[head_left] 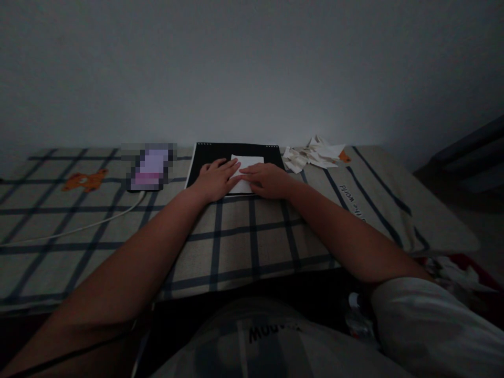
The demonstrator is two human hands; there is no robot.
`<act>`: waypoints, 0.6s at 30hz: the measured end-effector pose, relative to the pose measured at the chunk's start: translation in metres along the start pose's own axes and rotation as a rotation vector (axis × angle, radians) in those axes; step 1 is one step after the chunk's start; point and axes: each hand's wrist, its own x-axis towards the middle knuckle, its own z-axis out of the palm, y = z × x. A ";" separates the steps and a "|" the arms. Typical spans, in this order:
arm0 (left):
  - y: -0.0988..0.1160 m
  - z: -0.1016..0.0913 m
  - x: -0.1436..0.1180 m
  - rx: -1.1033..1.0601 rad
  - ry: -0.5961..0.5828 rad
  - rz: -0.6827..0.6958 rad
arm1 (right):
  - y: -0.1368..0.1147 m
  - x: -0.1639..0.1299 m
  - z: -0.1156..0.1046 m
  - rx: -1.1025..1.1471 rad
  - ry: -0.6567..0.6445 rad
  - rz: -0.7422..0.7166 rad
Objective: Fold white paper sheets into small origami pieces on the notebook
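Note:
A small white sheet of paper (247, 186) lies on a black pad (236, 148) with punched holes along its far edge. My left hand (214, 179) rests flat with fingers stretched over the paper's left side. From the other side, my right hand (270, 180) lies over the paper's right edge, its fingers extended and touching the sheet. The fingertips of both hands come close together near the paper's middle. Part of the sheet is hidden under the fingers.
Torn white paper scraps (313, 155) are heaped right of the pad. A phone (149, 168) with a lit, blurred screen lies left, a white cable (114, 216) attached. A checked cloth (236, 252) covers the table. Below right are a plastic bottle (359, 320) and a red bin (468, 262) holding paper.

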 end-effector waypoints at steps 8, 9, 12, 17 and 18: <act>-0.006 0.002 -0.003 -0.001 0.104 0.073 | 0.001 0.000 0.004 0.005 0.023 0.000; -0.008 0.000 -0.004 0.002 0.148 0.099 | 0.001 0.000 0.003 0.007 0.022 0.003; -0.015 -0.005 -0.004 0.012 0.245 0.162 | 0.001 0.000 0.002 0.012 0.009 0.002; -0.031 -0.003 0.005 -0.026 0.213 0.266 | 0.001 0.000 0.001 0.028 0.000 0.012; -0.034 -0.001 0.007 -0.050 0.203 0.280 | 0.001 0.000 0.001 0.031 0.001 0.015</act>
